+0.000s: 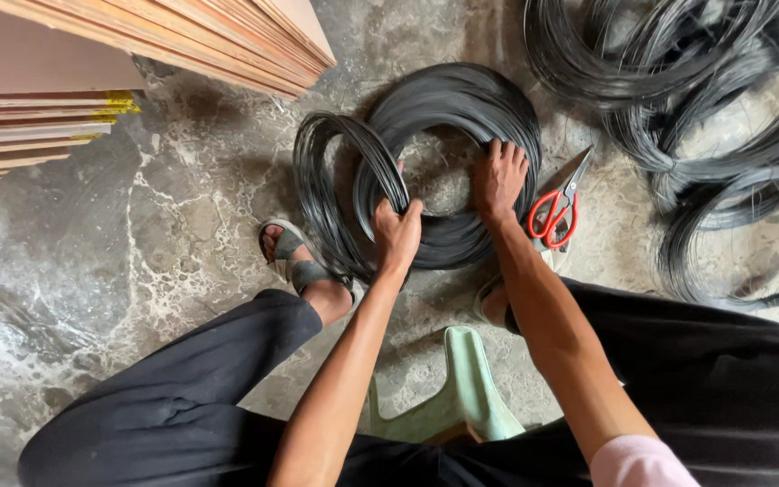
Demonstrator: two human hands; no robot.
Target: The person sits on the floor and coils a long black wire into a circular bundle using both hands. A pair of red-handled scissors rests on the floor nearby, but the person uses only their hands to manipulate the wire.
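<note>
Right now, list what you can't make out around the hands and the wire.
- Left hand fingers: curled behind the lifted wire bundle, head view.
- Right foot: hidden under the right forearm.
- Loose wire coils: cut off by the top and right edges.
- Scissors: lower handle tucked behind the right hand side coil.

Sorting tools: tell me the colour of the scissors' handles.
Red handles on the scissors, lying beside the right hand; the head view shows them.

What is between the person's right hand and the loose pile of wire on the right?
In the head view, red-handled scissors lie on the stone floor between the right hand, which rests on the wire coil, and the loose wire pile.
</note>
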